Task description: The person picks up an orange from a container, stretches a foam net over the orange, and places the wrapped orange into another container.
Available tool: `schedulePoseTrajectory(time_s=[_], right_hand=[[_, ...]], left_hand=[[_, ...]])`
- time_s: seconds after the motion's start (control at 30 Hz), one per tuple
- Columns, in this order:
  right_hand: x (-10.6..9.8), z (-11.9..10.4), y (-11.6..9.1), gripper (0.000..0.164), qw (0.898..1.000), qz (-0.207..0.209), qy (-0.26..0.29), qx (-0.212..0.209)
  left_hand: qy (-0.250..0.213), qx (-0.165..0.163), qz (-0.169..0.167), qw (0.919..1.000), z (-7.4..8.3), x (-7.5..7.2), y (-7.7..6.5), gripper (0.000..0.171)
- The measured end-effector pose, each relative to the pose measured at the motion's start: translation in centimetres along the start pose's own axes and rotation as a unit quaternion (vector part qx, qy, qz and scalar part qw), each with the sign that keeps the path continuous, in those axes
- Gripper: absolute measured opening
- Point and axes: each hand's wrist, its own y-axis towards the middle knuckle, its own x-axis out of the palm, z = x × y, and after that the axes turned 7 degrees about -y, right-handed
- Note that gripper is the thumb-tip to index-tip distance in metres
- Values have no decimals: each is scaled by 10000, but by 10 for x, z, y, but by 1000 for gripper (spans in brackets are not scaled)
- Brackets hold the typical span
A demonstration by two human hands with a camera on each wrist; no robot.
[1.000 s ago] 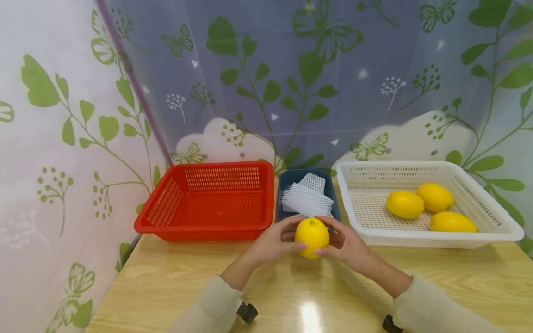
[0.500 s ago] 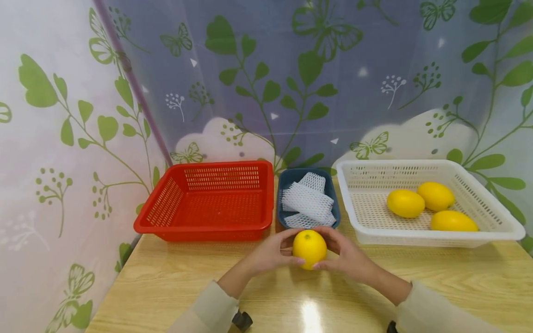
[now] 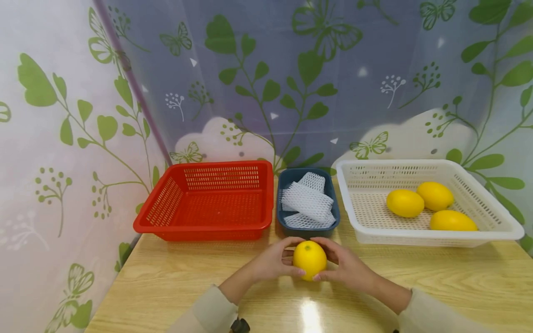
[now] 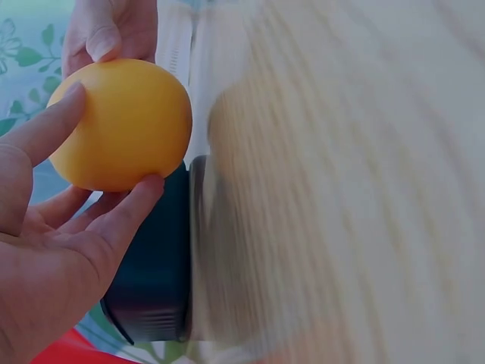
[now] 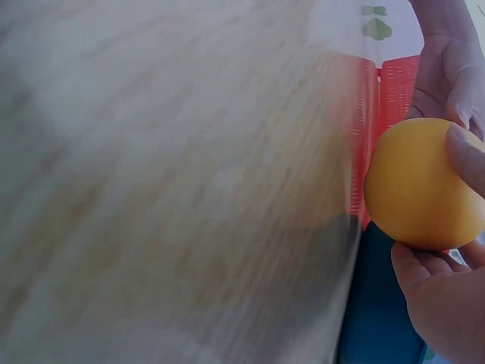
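Observation:
A smooth, rounded yellow fruit [image 3: 310, 260] with a small greenish stem spot is held between both hands in front of the dark blue bin [image 3: 308, 233]. From the left side, my left hand [image 3: 272, 261] grips it with thumb in front and fingers curled behind. My right hand [image 3: 350, 266] holds the opposite side the same way. Both wrist views show thumbs and fingertips against the yellow skin. Whether the fruit touches the table cannot be told. White foam net sleeves [image 3: 308, 201] lie in the blue bin.
A red plastic basket [image 3: 208, 230] with nothing in it stands left of the bin. To the right, a white basket [image 3: 416, 234] contains three oval yellow fruits [image 3: 405, 203]. All stand on a wooden table [image 3: 175, 277] before a patterned curtain [image 3: 258, 92].
Both hands have brought the yellow fruit toward me, away from the blue bin, and the foam sleeves and the bin's front edge have come into fuller view. The baskets stay put.

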Motion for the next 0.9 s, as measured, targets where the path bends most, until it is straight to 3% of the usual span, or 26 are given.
schedulePoseTrajectory(time_s=[0.53,0.9], right_hand=[[3,1,-3,75,9998,1,1,197],[-6,-15,1,77,9985,-147,-511,86]], left_hand=[[363,-119,56,9993,-2,3,-2,68],[437,-109,124,9989,0,1,-3,65]])
